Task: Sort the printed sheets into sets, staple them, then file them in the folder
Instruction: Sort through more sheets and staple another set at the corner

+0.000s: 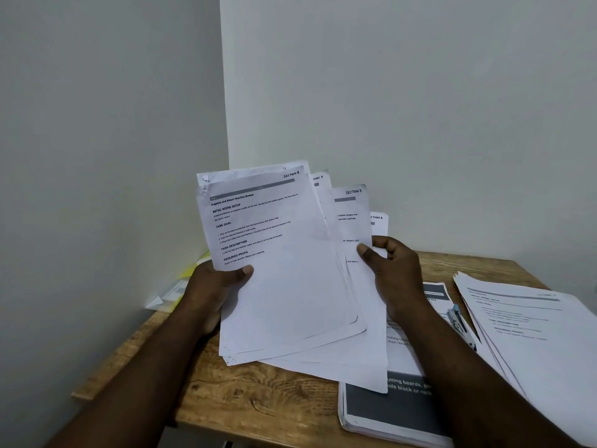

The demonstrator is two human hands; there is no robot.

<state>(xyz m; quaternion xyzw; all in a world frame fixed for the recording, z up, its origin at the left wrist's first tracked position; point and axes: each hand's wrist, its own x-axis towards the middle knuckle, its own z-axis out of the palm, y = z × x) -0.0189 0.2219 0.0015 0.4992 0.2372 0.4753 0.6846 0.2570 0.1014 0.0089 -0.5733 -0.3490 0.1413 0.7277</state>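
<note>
Dark-printed booklet [387, 409] lies at the table's [258, 399] near edge. Over it, a fanned bundle of printed sheets [290, 292] (top one headed Section 8) is pinched by the left hand [219, 286] and right hand [395, 273] at opposite edges. A stapler [458, 321] lies just right, and a yellow folder [190, 276] sits behind the left hand.

I see a brown wood-grain worktop [258, 399] standing in a wall corner. At its 10 o'clock lies a yellow plastic folder [190, 276]. At 5 o'clock is a thick stack of printed sheets with a dark grey band [387, 412], and at 3 o'clock a fanned pile of white printed sheets [533, 324].
</note>
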